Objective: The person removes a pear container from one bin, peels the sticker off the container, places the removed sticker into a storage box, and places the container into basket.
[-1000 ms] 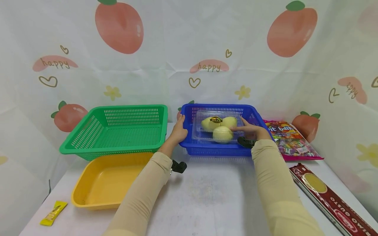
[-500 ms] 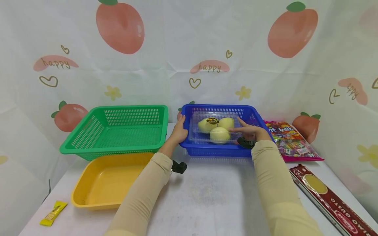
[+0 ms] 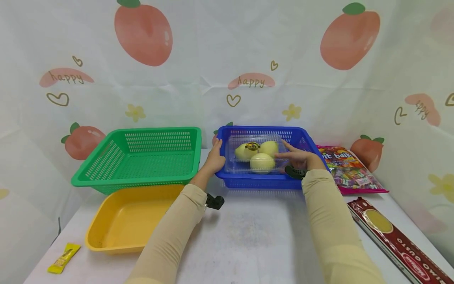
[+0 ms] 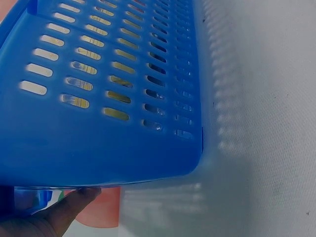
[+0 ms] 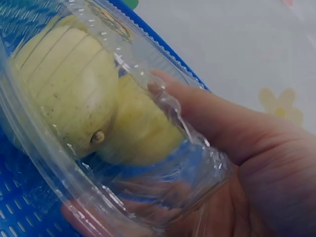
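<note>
Clear plastic fruit box: sitting farther left within the blue slotted plastic basket than a second ago.
Right hand is pinching the box's right end; left hand is gripping the basket's left rim. Thin plastic is looking creased by the thumb; hard squeezing could be popping it open, spilling three round pale-yellow fruits.

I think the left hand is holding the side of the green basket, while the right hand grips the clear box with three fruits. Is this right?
Not quite: the left hand holds the side of the blue basket, not the green one, as the head view shows. The right hand does grip the clear box with three fruits.
</note>
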`<action>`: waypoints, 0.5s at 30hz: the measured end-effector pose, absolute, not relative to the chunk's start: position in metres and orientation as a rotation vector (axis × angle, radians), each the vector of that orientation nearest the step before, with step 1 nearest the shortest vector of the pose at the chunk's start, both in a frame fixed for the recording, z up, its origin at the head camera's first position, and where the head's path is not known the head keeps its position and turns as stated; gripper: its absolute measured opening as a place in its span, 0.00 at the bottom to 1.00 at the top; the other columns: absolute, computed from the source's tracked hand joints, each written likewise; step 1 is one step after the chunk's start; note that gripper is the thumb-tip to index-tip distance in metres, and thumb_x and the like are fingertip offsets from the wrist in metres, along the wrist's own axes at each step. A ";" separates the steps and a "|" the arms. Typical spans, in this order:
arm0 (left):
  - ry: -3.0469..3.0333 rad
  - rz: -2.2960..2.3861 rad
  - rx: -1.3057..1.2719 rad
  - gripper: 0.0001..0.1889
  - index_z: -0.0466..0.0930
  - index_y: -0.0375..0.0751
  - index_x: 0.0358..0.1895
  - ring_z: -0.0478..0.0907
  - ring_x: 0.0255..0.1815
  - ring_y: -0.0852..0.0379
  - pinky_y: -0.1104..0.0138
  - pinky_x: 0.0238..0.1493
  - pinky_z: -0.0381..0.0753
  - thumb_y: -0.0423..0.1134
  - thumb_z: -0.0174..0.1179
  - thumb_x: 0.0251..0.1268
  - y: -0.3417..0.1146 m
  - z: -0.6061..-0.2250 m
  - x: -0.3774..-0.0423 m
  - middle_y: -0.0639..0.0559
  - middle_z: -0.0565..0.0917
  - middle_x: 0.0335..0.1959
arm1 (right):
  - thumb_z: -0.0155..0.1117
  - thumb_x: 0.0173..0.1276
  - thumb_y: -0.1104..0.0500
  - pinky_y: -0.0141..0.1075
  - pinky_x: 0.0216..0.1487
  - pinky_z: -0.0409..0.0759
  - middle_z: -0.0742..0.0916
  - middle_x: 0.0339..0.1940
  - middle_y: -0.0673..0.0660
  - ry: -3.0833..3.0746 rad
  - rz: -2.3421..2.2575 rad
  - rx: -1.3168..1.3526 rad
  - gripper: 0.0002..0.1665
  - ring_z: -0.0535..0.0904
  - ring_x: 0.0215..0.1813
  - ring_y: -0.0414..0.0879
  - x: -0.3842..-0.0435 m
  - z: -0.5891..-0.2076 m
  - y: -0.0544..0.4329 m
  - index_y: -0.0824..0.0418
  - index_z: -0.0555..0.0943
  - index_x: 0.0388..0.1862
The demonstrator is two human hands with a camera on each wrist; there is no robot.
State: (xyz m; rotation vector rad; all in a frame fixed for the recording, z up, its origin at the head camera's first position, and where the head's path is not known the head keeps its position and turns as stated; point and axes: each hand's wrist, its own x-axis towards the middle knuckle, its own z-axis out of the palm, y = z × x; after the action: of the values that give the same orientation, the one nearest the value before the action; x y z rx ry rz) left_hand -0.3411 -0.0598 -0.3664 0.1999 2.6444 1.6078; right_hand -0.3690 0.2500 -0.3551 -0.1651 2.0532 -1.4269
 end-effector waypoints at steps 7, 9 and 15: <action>2.660 1.561 0.196 0.38 0.42 0.40 0.74 0.38 0.77 0.46 0.53 0.74 0.45 0.21 0.39 0.59 -0.059 -0.363 -0.339 0.49 0.39 0.77 | 0.45 0.75 0.56 0.52 0.59 0.73 0.43 0.76 0.68 2.017 -1.483 -0.216 0.49 0.64 0.65 0.71 -0.371 -0.359 0.250 0.40 0.19 0.70; 2.659 1.562 0.197 0.38 0.42 0.40 0.74 0.37 0.77 0.47 0.54 0.74 0.45 0.21 0.39 0.59 -0.059 -0.363 -0.339 0.49 0.39 0.77 | 0.44 0.75 0.56 0.52 0.59 0.74 0.44 0.76 0.68 2.012 -1.499 -0.211 0.48 0.63 0.66 0.71 -0.371 -0.358 0.250 0.41 0.19 0.71; 2.652 1.577 0.189 0.38 0.42 0.40 0.74 0.37 0.77 0.47 0.53 0.74 0.45 0.21 0.39 0.58 -0.059 -0.364 -0.339 0.49 0.39 0.77 | 0.44 0.75 0.57 0.52 0.60 0.73 0.44 0.75 0.69 1.973 -1.563 -0.184 0.48 0.58 0.68 0.73 -0.369 -0.354 0.248 0.42 0.19 0.71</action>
State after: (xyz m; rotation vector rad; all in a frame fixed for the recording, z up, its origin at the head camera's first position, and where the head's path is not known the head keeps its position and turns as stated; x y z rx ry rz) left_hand -0.3385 -0.0591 -0.3636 0.1890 2.6519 1.5766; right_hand -0.3690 0.2482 -0.3543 -0.1838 1.9725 -1.5627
